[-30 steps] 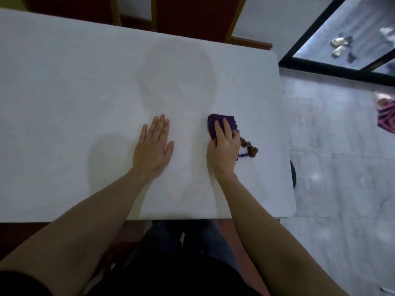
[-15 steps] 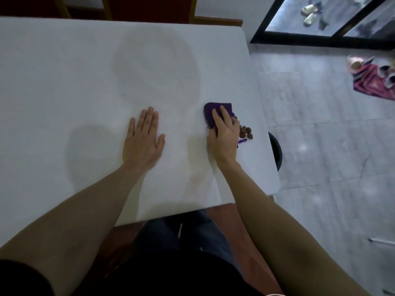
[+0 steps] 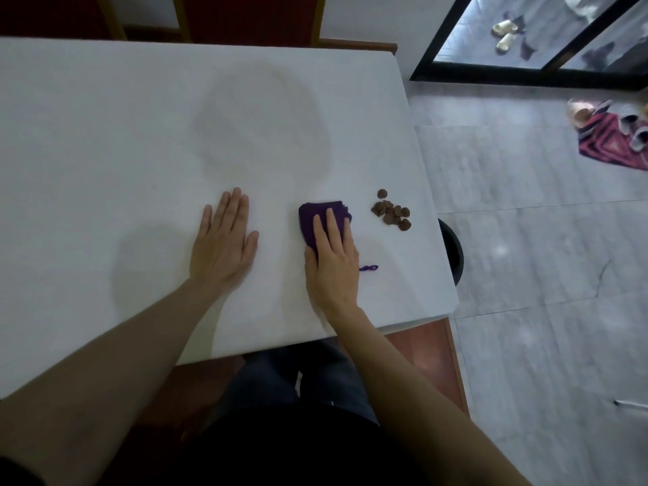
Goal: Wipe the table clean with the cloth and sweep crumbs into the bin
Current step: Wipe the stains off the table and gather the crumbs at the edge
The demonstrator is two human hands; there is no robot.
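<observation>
A folded purple cloth (image 3: 317, 215) lies on the white table (image 3: 140, 135), and my right hand (image 3: 333, 256) presses flat on it with straight fingers. A loose purple thread (image 3: 368, 268) trails to the right of that hand. Several brown crumbs (image 3: 391, 212) sit in a small heap to the right of the cloth, a short way from the table's right edge. Below that edge the dark rim of the bin (image 3: 454, 254) shows on the floor, mostly hidden by the table. My left hand (image 3: 224, 245) rests flat on the table, left of the cloth.
Red chairs (image 3: 245, 19) stand behind the table's far edge. Grey tiled floor (image 3: 526, 275) lies to the right, with a striped mat and slippers (image 3: 610, 135) at the far right. A black-framed glass door (image 3: 526, 36) is at the upper right.
My right hand has drawn the cloth back to the left, away from the crumbs, leaving them uncovered in a heap near the right edge. My left hand stays flat.
</observation>
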